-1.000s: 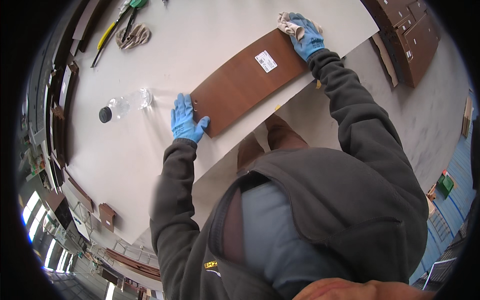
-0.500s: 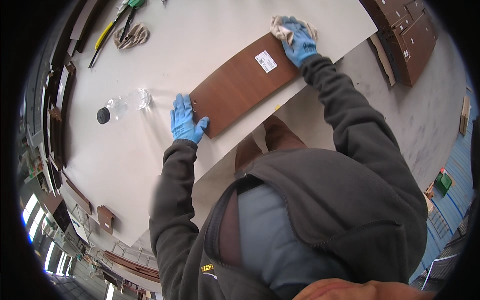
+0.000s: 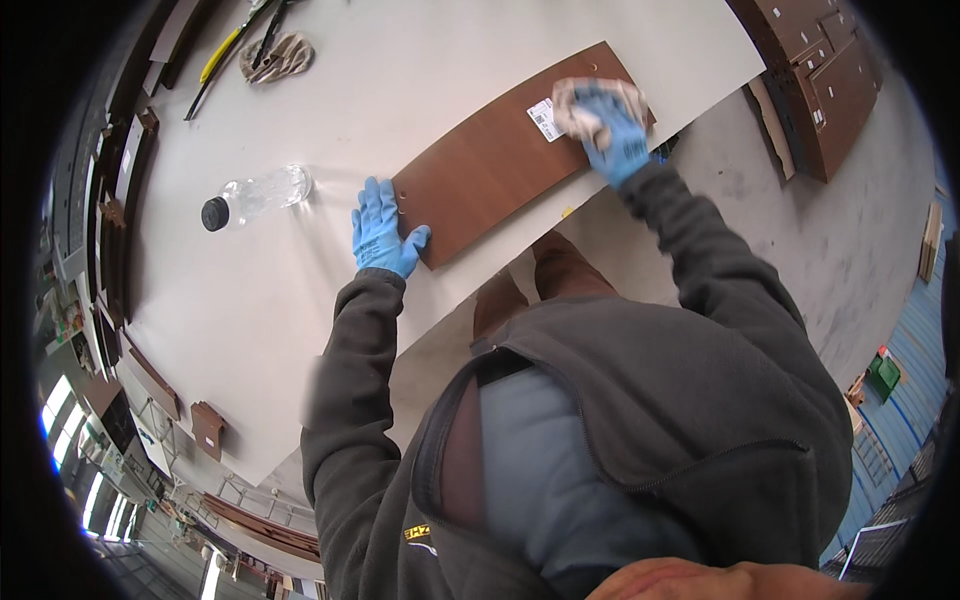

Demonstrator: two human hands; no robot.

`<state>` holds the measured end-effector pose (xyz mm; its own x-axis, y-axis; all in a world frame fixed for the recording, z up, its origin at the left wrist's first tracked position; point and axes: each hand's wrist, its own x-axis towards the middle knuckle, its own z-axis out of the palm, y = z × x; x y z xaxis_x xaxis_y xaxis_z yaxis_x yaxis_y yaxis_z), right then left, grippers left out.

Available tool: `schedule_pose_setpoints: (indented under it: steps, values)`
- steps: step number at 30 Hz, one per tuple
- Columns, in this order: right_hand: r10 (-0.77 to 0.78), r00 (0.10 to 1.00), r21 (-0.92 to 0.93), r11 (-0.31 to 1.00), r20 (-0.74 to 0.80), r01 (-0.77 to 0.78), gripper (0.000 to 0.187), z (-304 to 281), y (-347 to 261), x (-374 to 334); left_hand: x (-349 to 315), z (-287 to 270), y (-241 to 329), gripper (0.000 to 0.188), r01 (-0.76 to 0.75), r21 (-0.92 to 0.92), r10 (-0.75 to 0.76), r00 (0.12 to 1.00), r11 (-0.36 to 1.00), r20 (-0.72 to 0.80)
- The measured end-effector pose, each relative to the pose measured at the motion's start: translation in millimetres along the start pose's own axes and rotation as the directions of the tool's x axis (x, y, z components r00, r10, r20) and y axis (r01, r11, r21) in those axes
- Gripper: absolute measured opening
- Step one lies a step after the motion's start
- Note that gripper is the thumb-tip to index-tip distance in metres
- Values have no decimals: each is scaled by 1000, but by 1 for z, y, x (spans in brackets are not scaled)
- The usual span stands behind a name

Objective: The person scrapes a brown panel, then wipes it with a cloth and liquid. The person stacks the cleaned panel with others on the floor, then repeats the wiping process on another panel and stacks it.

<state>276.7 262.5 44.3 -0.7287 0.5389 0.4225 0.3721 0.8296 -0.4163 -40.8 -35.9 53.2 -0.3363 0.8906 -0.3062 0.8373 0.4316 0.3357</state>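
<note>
A long brown wood-look panel (image 3: 480,180) lies at a slant on the white table, with a white label (image 3: 546,119) toward its right part. My left hand (image 3: 384,230), in a blue glove, rests at the panel's left end with the fingers stretched flat and the thumb apart. My right hand (image 3: 615,140), gloved too and slightly blurred, holds a bunched beige cloth (image 3: 590,100) on the panel's right end, just beside the label. The cloth and hand cover part of that end.
A clear bottle with a black cap (image 3: 256,198) lies on the table (image 3: 270,330) left of the panel. Farther back are another cloth (image 3: 277,58) and a yellow-and-black tool (image 3: 218,62). Brown panels (image 3: 820,90) are stacked at the far right; more line the left edge.
My right hand has drawn the cloth from the panel's far right corner nearer to me, uncovering that corner. My left hand stays at the left end.
</note>
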Motion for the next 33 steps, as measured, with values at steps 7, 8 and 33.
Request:
schedule_pose_setpoints:
  steps: [7,8,33]
  values:
    - [-129,980,-15,991,151,133,40,37,-83,-2,-2,6,-4,107,-26,-18,25,999,1000,-38]
    - [-136,984,33,991,115,133,42,54,-78,22,-2,6,-5,107,-19,-14,19,999,1000,-29]
    - [32,970,138,988,241,-67,41,48,-143,-48,-1,5,-3,107,-26,-30,25,999,999,-32]
